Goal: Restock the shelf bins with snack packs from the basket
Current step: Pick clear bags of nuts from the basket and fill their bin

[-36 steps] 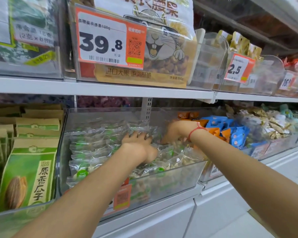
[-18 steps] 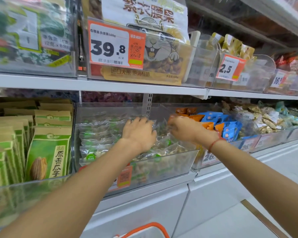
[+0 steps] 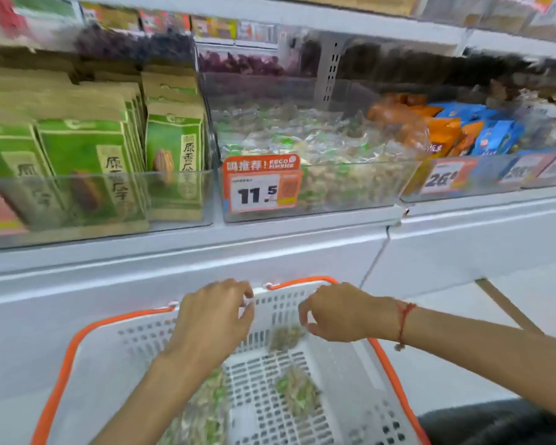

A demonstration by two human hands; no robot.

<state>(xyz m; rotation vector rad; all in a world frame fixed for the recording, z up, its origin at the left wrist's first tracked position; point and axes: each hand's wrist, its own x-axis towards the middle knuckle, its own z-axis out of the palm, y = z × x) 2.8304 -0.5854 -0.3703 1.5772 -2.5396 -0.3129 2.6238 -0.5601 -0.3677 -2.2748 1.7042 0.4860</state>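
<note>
Nearest, at six o'clock, the white basket point(image 3: 350, 409) with the orange rim is sitting low in front of the person, and loose snack packs point(image 3: 297, 393) are lying on its slotted floor (motion blur is smearing them, so I cannot tell their long axis). Both hands are hovering over it. The left hand point(image 3: 211, 322) is curling its fingers loosely, holding nothing I can make out. The right hand point(image 3: 344, 313) is closing thumb and forefinger, and a blurred pack point(image 3: 284, 337) is hanging just under them at their seven o'clock; whether it is pinched I cannot tell. The right hand is nearer that pack. Farther off, at twelve o'clock, the clear shelf bin point(image 3: 350, 187) is waiting, already well filled.
</note>
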